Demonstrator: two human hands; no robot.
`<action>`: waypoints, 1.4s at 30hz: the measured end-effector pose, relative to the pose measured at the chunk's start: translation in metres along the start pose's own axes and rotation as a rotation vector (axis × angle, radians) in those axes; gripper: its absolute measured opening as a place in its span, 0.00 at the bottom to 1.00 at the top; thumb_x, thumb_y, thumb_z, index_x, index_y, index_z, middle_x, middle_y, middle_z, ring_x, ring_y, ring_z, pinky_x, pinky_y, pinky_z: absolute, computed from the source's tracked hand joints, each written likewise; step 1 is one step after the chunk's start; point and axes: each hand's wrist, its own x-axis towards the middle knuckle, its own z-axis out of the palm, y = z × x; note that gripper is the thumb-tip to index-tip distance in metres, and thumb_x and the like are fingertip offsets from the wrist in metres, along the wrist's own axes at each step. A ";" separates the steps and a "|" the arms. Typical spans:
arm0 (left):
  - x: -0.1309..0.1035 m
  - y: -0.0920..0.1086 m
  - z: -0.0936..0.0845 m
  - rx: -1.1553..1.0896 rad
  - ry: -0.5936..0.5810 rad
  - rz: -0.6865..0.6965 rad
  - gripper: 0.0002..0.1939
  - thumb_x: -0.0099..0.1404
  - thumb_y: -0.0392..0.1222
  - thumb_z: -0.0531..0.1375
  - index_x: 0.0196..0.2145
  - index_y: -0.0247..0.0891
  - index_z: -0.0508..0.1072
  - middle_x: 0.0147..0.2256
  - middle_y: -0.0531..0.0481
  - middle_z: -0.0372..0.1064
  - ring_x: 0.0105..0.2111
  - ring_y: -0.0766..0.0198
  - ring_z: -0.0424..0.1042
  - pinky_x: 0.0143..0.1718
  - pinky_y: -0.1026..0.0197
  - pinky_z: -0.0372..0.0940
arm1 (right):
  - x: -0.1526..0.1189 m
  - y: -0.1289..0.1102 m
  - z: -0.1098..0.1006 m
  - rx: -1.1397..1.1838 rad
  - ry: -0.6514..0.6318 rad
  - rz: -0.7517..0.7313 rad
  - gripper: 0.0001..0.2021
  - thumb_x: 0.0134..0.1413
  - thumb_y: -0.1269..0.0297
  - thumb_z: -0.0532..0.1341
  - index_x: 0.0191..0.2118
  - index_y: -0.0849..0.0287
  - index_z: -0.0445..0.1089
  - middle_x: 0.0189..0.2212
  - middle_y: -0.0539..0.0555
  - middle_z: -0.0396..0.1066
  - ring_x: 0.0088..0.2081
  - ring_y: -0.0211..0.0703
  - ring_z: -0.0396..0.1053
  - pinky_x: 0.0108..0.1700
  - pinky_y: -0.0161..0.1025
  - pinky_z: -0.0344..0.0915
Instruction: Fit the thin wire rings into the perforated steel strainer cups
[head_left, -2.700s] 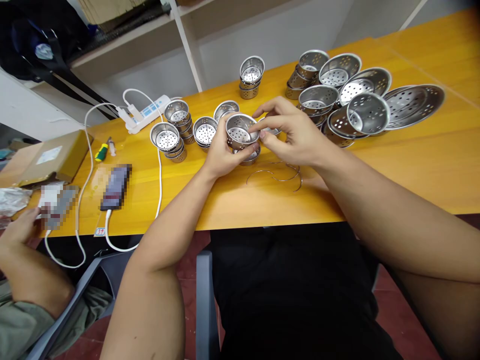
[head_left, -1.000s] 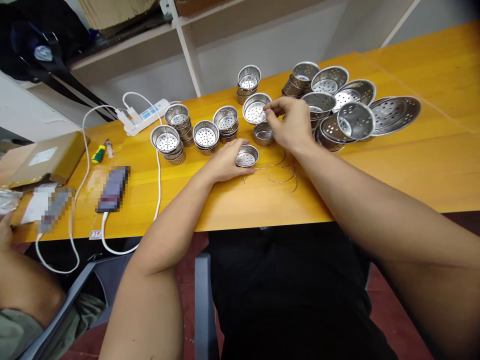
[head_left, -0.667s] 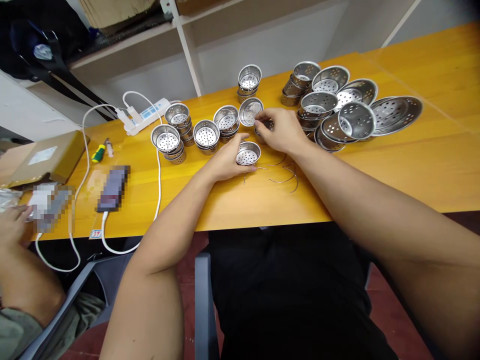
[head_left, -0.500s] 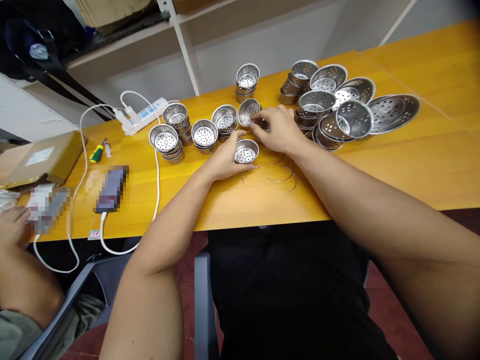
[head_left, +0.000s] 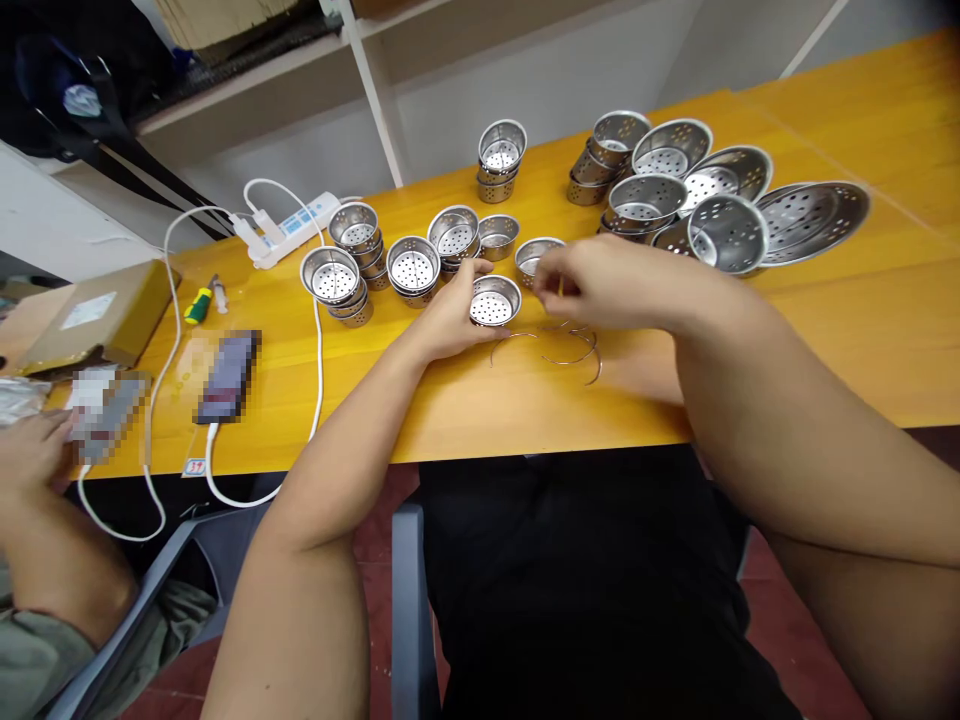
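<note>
My left hand (head_left: pixel 459 312) is wrapped around the side of a small perforated metal cup (head_left: pixel 495 300) standing on the table, thumb on the far side. To its right, my right hand (head_left: pixel 581 283) is curled beside another perforated cup (head_left: pixel 534 256) and partly covers it. Its fingertips are bent inward, and whether anything is between them is hidden. A third single cup (head_left: pixel 498 238) stands upright behind the left hand's cup. Several thin curved wires (head_left: pixel 571 348) lie on the wood just in front of the hands.
Stacked perforated cups (head_left: pixel 330 276) stand at left, another stack (head_left: pixel 502 150) at the back. Larger perforated bowls (head_left: pixel 727 232) crowd the right. A power strip (head_left: pixel 292 232), white cable, phone (head_left: pixel 227 377), screwdriver (head_left: pixel 198 306) and cardboard box (head_left: pixel 101 310) lie left, near another person's hand (head_left: pixel 34 445).
My right hand has moved right and toward me, away from the cup it touched. That cup was tilted and now stands upright, and a second cup beside it shows. The left hand stays put.
</note>
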 end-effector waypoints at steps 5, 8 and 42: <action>-0.001 0.000 -0.002 0.040 0.007 0.003 0.47 0.61 0.43 0.82 0.70 0.42 0.66 0.77 0.33 0.75 0.77 0.38 0.77 0.84 0.37 0.71 | -0.025 0.009 0.005 -0.232 -0.309 0.094 0.08 0.61 0.66 0.71 0.32 0.49 0.73 0.34 0.58 0.84 0.37 0.60 0.82 0.37 0.50 0.69; -0.001 0.000 -0.003 0.045 -0.001 0.006 0.47 0.61 0.43 0.81 0.71 0.41 0.66 0.78 0.32 0.73 0.78 0.38 0.76 0.84 0.38 0.71 | -0.032 0.007 0.010 -0.295 -0.345 0.110 0.20 0.61 0.67 0.72 0.24 0.49 0.63 0.29 0.60 0.80 0.34 0.60 0.80 0.35 0.51 0.66; 0.003 -0.005 0.005 -0.093 0.168 0.111 0.50 0.67 0.74 0.78 0.73 0.48 0.65 0.71 0.38 0.78 0.75 0.40 0.78 0.80 0.33 0.73 | 0.011 -0.008 -0.002 0.678 0.541 -0.052 0.15 0.64 0.47 0.78 0.38 0.48 0.78 0.27 0.54 0.75 0.24 0.48 0.71 0.30 0.51 0.70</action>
